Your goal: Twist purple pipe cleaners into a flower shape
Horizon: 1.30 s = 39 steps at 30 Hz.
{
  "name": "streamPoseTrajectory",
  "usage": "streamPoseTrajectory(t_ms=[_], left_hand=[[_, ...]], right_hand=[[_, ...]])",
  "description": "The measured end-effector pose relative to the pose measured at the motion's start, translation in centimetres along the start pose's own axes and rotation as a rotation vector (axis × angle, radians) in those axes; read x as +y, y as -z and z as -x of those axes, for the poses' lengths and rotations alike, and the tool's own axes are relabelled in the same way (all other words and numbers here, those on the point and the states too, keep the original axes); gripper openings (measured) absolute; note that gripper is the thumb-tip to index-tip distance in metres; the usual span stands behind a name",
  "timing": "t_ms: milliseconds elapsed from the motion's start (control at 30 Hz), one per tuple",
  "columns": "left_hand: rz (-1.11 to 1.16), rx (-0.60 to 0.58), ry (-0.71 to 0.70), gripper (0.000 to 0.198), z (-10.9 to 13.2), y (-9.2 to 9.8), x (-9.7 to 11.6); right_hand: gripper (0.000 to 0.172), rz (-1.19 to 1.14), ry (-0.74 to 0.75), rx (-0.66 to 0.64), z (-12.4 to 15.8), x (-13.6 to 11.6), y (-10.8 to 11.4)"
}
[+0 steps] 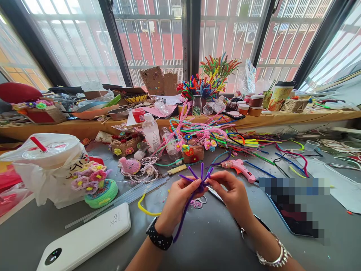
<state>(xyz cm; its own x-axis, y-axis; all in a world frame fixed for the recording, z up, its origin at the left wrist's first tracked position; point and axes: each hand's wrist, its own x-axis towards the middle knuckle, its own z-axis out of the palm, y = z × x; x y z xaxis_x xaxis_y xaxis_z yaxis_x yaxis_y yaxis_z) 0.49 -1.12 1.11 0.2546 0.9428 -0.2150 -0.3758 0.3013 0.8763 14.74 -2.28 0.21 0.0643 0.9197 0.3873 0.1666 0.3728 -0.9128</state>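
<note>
My left hand [177,201] and my right hand [231,194] meet over the grey table [208,241], both pinched on a bundle of purple pipe cleaners [199,180]. Several short purple ends fan upward from the pinch. Longer purple stems hang down past my left palm toward the wrist. A black watch sits on my left wrist and a silver bracelet on my right. Small scissors [200,201] lie on the table just under the hands.
A pink glue gun [241,168] lies right of the hands, beside a heap of coloured pipe cleaners [225,137]. A white power bank [87,237], a green-based flower piece [97,184], a bagged drink cup [49,165], small flower baskets [193,150] and a phone [293,214] crowd the table.
</note>
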Motion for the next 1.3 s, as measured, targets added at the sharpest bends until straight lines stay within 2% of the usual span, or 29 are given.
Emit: streamPoseTrajectory(t_ms=[133, 300, 467, 633, 933, 1300], left_hand=[[-0.019, 0.01, 0.011, 0.016, 0.0, -0.1, -0.2], [-0.02, 0.016, -0.029, 0.017, 0.0, -0.2, -0.4], [-0.013, 0.051, -0.04, 0.014, -0.2, 0.0, -0.5], [-0.022, 0.046, -0.044, 0.014, -0.3, 0.1, -0.6], [-0.023, 0.019, -0.047, 0.016, -0.3, 0.3, -0.7], [-0.026, 0.016, -0.047, 0.014, -0.3, 0.2, -0.5]], right_hand=[[0.01, 0.243, 0.202, 0.006, 0.2, -0.1, 0.1], [0.017, 0.44, 0.475, -0.006, 0.1, 0.3, 0.1], [0.017, 0.603, 0.615, -0.036, -0.1, 0.7, 0.3], [0.018, 0.671, 0.664, -0.093, -0.2, 1.0, 0.5], [0.017, 0.708, 0.714, -0.101, -0.3, 0.9, 0.5], [0.023, 0.647, 0.649, -0.13, -0.5, 1.0, 0.8]])
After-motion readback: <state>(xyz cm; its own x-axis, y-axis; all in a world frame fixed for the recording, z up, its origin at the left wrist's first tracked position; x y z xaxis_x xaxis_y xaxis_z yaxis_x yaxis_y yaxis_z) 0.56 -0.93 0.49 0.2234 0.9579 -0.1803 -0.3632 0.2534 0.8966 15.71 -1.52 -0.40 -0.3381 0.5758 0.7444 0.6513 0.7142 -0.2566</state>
